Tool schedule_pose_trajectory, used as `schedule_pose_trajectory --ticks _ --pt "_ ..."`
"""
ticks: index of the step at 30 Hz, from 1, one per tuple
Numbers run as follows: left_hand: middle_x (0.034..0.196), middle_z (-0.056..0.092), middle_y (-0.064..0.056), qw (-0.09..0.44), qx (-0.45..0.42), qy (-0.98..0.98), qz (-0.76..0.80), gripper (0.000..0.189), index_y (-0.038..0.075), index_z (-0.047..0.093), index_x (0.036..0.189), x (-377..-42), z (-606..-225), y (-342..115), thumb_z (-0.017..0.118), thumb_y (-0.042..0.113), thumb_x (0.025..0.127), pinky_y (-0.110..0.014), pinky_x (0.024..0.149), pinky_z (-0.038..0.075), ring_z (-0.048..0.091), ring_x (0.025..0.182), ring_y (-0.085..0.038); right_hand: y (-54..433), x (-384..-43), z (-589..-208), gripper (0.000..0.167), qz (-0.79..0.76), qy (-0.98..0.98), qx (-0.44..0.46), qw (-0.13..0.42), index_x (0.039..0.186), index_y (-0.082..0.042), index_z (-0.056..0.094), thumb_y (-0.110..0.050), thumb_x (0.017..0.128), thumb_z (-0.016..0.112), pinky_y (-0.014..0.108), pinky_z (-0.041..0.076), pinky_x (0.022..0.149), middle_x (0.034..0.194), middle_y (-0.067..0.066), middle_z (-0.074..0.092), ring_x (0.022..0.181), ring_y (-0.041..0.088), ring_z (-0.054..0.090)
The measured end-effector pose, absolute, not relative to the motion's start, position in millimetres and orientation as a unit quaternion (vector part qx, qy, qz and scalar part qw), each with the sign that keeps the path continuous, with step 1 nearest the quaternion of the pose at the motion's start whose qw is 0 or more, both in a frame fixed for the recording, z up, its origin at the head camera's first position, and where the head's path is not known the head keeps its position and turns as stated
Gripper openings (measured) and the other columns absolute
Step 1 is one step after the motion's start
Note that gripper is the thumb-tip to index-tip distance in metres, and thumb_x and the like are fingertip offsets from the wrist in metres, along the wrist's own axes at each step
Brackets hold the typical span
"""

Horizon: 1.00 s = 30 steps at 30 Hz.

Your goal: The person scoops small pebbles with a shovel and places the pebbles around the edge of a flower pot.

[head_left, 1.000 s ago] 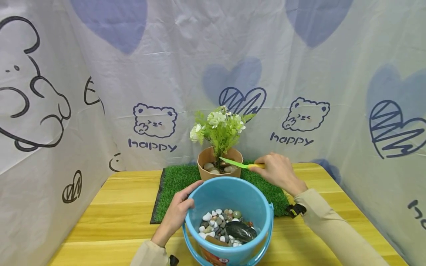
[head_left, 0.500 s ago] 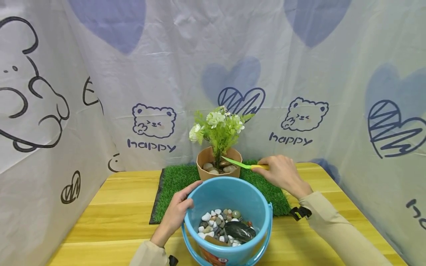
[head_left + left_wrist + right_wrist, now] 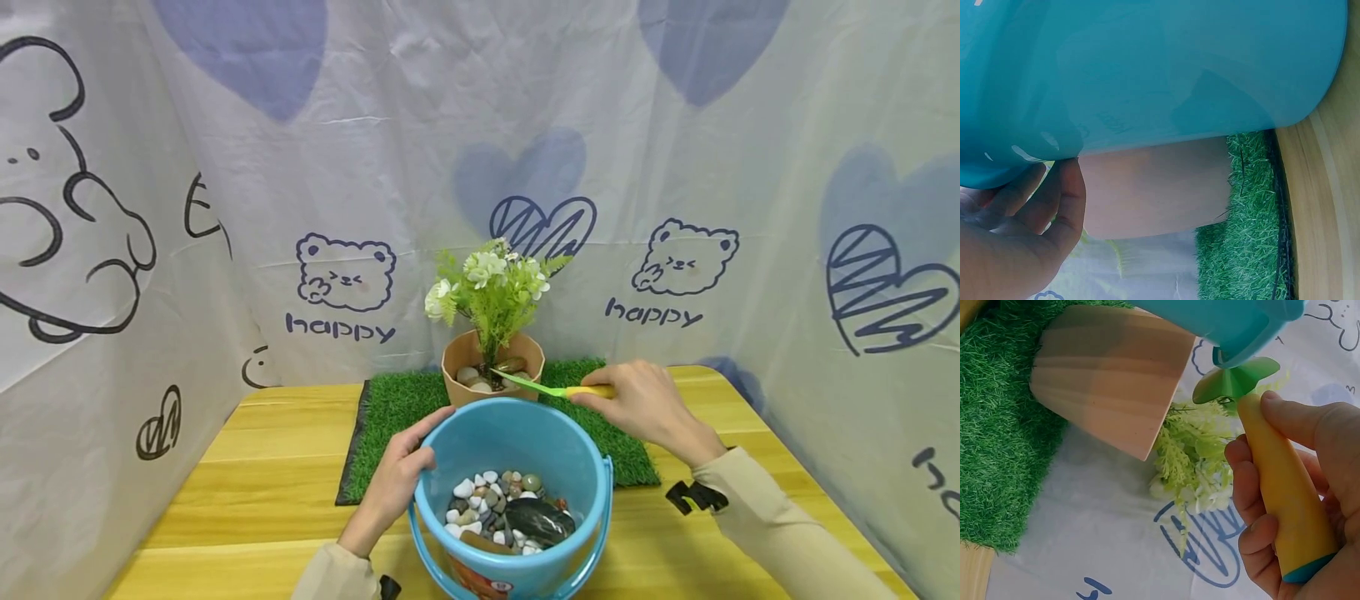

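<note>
In the head view my left hand holds the rim of a blue bucket, thumb over the edge; its fingers rest against the outer wall in the left wrist view. Pebbles lie on the bucket floor beside a large glossy black stone. My right hand grips the yellow handle of a small garden trowel with a green blade. The blade points left, its tip over a terracotta-coloured flowerpot holding larger stones and a white-flowered plant.
The pot stands on a green turf mat toward the back of a wooden table, right behind the bucket. A printed cloth hangs behind and at both sides. The bucket's handle hangs down at its front.
The trowel's blade has dropped lower at the pot's front rim. My right hand has shifted rightward and toward me. My left hand and the bucket have stayed put.
</note>
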<state>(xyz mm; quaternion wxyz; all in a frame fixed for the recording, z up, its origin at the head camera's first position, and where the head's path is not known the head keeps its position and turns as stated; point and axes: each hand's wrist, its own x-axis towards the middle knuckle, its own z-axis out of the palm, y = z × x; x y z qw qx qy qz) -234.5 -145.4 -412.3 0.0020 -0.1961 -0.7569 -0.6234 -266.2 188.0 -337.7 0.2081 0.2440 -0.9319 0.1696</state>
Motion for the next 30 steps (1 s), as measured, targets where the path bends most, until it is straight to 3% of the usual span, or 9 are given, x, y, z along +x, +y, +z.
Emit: schedule_pose_trajectory --ticks 15,23,30 --pt "0.141 0.055 -0.014 0.019 -0.201 -0.759 -0.619 0.068 0.017 0.048 0.145 -233.2 -414.1 -144.3 0.041 -0.001 0.080 -0.035 0.084 0.055 0.061 0.118 -0.034 188.4 -252.0 -337.1 0.020 0.158 -0.929 0.258 0.211 0.092 -0.024 0.080 -0.041 0.083 0.073 0.020 0.027 0.043 0.052 -0.016 0.045 0.043 0.001 0.033" --pt "0.142 0.055 -0.015 0.015 -0.201 -0.758 -0.621 0.068 0.017 0.048 0.146 -233.7 -413.7 -144.4 0.041 0.000 0.080 -0.035 0.085 0.056 0.061 0.119 -0.035 187.6 -247.3 -335.9 0.020 0.167 -0.922 0.270 0.220 0.092 -0.025 0.080 -0.042 0.082 0.075 0.021 0.031 0.044 0.060 -0.018 0.055 0.046 0.000 0.037" --pt "0.143 0.053 -0.016 0.004 -0.199 -0.757 -0.623 0.069 0.016 0.046 0.147 -234.5 -412.4 -144.9 0.041 0.000 0.080 -0.035 0.087 0.055 0.059 0.122 -0.036 187.3 -245.8 -335.2 0.019 0.169 -0.920 0.275 0.222 0.090 -0.025 0.079 -0.041 0.082 0.075 0.020 0.031 0.044 0.060 -0.018 0.055 0.046 -0.001 0.037"
